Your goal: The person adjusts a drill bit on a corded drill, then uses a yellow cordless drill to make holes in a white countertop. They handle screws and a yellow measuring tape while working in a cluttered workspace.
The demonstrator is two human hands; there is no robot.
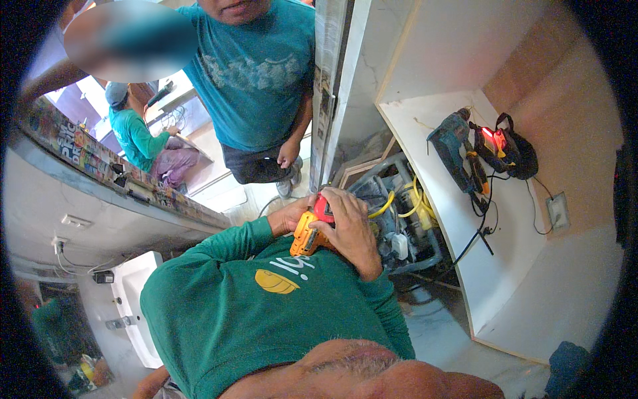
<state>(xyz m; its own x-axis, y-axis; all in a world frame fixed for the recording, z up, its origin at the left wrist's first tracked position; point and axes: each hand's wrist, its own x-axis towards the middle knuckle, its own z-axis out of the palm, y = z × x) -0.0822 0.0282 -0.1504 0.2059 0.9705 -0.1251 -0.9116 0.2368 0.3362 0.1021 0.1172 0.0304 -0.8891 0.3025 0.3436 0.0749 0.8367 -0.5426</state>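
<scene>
In front of my chest, my left hand [288,217] and my right hand [352,229] are closed around a yellow-orange object with black parts [304,235] and a red rounded piece [323,208]. My right fingers curl over the red piece, and the thumb lies across the yellow body. From the other side, my left fingers grip the yellow object, partly hidden behind it. Its exact kind is unclear, as is whether the red piece is attached. To the right of my hands is a grey open crate [415,263] with tools and a yellow cable [419,201].
A white cabinet panel [508,226] at right carries a teal power drill [450,141], a black pouch [522,156] and black cords. A person in a teal shirt [256,86] stands ahead; another [136,136] crouches farther left. A white sink [136,312] is at lower left.
</scene>
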